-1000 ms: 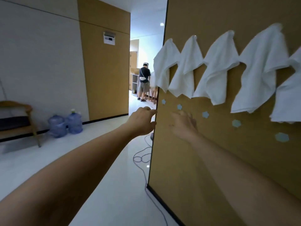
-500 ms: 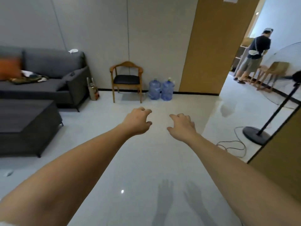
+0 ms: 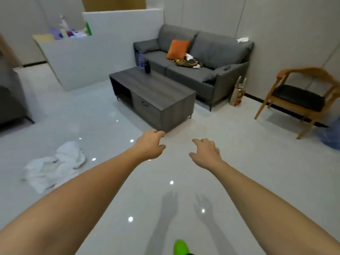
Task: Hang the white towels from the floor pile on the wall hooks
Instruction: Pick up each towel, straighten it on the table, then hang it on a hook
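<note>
Both arms stretched forward over the glossy floor [image 3: 239,162], holding nothing. Left hand [image 3: 150,145] and right hand [image 3: 207,153] palm-down, fingers loosely curled and slightly spread. White towels [image 3: 53,165] in a crumpled pile on the floor, well left of the left hand, no contact. Grey coffee table [image 3: 156,94] just beyond the hands, sofa [image 3: 198,59] behind it, wooden chair [image 3: 301,100] at right

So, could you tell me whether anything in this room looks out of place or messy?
Yes: crumpled white towels lie in a heap on the floor, left of both empty hands, left and right. Some clutter also sits on the sofa beside an orange cushion.
</note>
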